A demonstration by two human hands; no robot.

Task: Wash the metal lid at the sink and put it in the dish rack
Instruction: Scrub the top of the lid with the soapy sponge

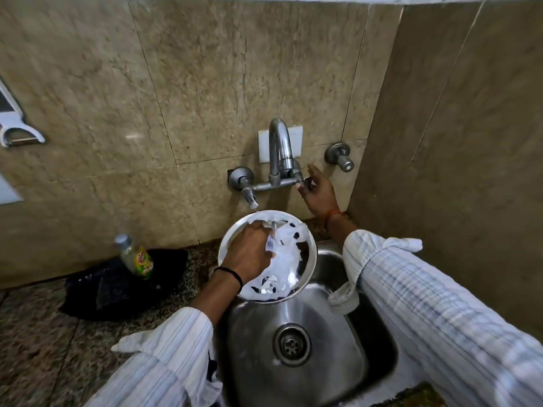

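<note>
Sleeves: striped cuffs (164, 342) closest to lens, rolled back.
Left hand (249, 254): grips metal lid (305, 257) by its centre knob, over back-left corner of steel sink (367, 356).
Right hand (318, 192): fingers curled on right tap knob (307, 181).
Handling: likely light, stiff, soapy-slick (foam all over); knob is the safest hold.
Orientation: round, no long axis; foamy face tilted up toward camera.

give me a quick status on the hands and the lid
Left hand grips soapy metal lid over sink. Right hand on tap handle. Nothing in the way.
</note>
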